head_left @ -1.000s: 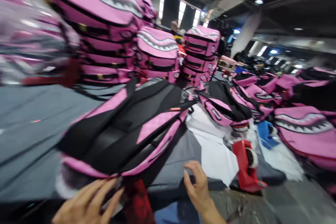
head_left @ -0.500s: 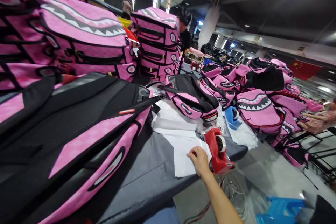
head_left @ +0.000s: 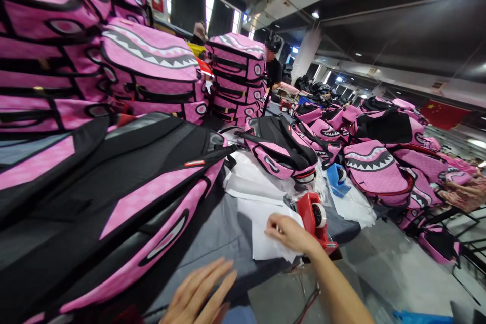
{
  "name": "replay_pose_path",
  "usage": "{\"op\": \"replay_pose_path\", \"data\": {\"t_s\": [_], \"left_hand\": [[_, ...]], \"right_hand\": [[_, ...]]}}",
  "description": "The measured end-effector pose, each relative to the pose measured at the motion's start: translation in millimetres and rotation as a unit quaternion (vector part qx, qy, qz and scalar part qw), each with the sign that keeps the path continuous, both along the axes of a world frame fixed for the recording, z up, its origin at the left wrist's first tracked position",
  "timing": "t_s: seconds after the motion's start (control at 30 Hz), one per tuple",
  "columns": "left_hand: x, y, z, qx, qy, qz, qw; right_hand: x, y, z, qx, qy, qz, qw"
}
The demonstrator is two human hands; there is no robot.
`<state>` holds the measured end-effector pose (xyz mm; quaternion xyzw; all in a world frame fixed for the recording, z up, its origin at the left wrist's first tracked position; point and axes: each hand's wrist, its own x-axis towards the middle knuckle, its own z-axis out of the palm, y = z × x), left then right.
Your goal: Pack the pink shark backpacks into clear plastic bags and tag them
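Observation:
My right hand (head_left: pixel 287 233) is over a stack of white paper sheets (head_left: pixel 261 245) near the table edge, its fingers curled together. Whether a sheet is pinched in them is hidden. Just beyond that hand stands a red tape dispenser (head_left: pixel 309 210) with a roll of tape. At the bottom of the view my left hand (head_left: pixel 201 293) is open, fingers stretched out, holding nothing. Left of it a large pink and black backpack (head_left: pixel 152 177) lies with its black back panel and straps facing up.
Pink shark-mouth backpacks (head_left: pixel 152 55) are stacked at the left and back. A smaller backpack (head_left: pixel 281 147) and a blue tape dispenser (head_left: pixel 337 179) sit farther along the grey-covered table (head_left: pixel 212 233). More backpacks (head_left: pixel 375 167) are piled at the right. A person (head_left: pixel 274 68) stands behind.
My left hand has come into view from below. My right hand has shifted slightly left over the paper, fingers still curled. The view has turned slightly left.

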<state>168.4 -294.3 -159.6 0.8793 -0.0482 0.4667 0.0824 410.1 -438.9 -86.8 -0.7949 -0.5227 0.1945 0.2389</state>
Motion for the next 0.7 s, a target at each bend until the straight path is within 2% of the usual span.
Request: {"op": "replay_pose_path", "data": {"t_s": [0.03, 0.1, 0.13, 0.17, 0.2, 0.27, 0.33, 0.37, 0.5, 0.57, 0.63, 0.7], "left_hand": [[9, -3, 7.1, -0.008, 0.01, 0.013, 1.0], [23, -9, 13.9, -0.085, 0.043, -0.019, 0.995], [28, -10, 13.8, -0.154, 0.068, -0.055, 0.984], [30, -11, 11.9, -0.239, 0.113, -0.091, 0.96], [29, -11, 8.8, -0.335, 0.163, -0.117, 0.921], [22, -12, 1.9, -0.527, 0.229, -0.126, 0.809], [13, -16, -3.5, -0.668, 0.214, -0.103, 0.706], [8, -20, -5.3, -0.711, 0.187, -0.096, 0.671], [2, -34, -10.7, -0.801, 0.092, -0.066, 0.588], [0, -39, -14.8, -0.823, 0.079, -0.045, 0.56], [-4, -40, -18.6, -0.822, 0.087, -0.05, 0.561], [-9, -38, -19.6, -0.816, 0.054, -0.077, 0.571]], "right_hand": [[-11, 2, 7.8, -0.028, 0.084, 0.058, 0.994], [-31, 7, 19.3, -0.081, 0.267, 0.137, 0.95], [-37, 8, 23.0, -0.089, 0.344, 0.14, 0.924], [-41, 8, 25.2, -0.077, 0.403, 0.117, 0.905], [-43, 7, 25.8, -0.046, 0.446, 0.077, 0.891], [-40, 1, 21.0, 0.041, 0.502, -0.008, 0.864], [-37, -5, 8.6, 0.116, 0.535, -0.06, 0.835], [-38, -6, 0.3, 0.138, 0.54, -0.067, 0.828], [-60, 6, -31.8, 0.202, 0.483, -0.06, 0.85], [-76, 20, -40.2, 0.23, 0.44, -0.079, 0.864], [-90, 36, -42.3, 0.24, 0.378, -0.109, 0.887], [-99, 50, -40.2, 0.221, 0.313, -0.081, 0.92]]}}
